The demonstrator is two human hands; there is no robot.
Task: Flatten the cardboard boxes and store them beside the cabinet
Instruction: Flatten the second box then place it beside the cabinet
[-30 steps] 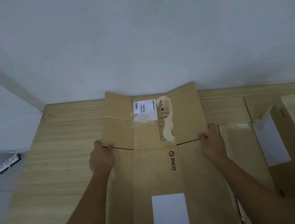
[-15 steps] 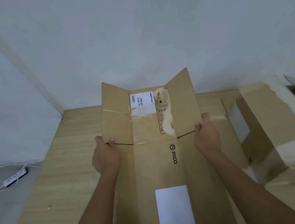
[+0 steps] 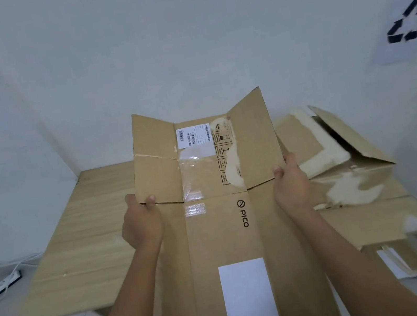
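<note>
Flattened cardboard box (image 3: 219, 211): lifted higher off the tabletop (image 3: 82, 234) than a second ago, left hand (image 3: 141, 224) and right hand (image 3: 291, 188) each pinching a side edge. Carrying to storage likely next; cabinet unseen.

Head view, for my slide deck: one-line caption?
Both hands, left and right, hold a flattened PICO cardboard box by its side edges.

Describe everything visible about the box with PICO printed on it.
The PICO box is brown cardboard, flattened and held out lengthwise. Its far flaps stand spread. It bears a barcode label, clear tape, torn pale patches and a blank white rectangle. The left hand and right hand grip its side edges at the flap crease.
</note>
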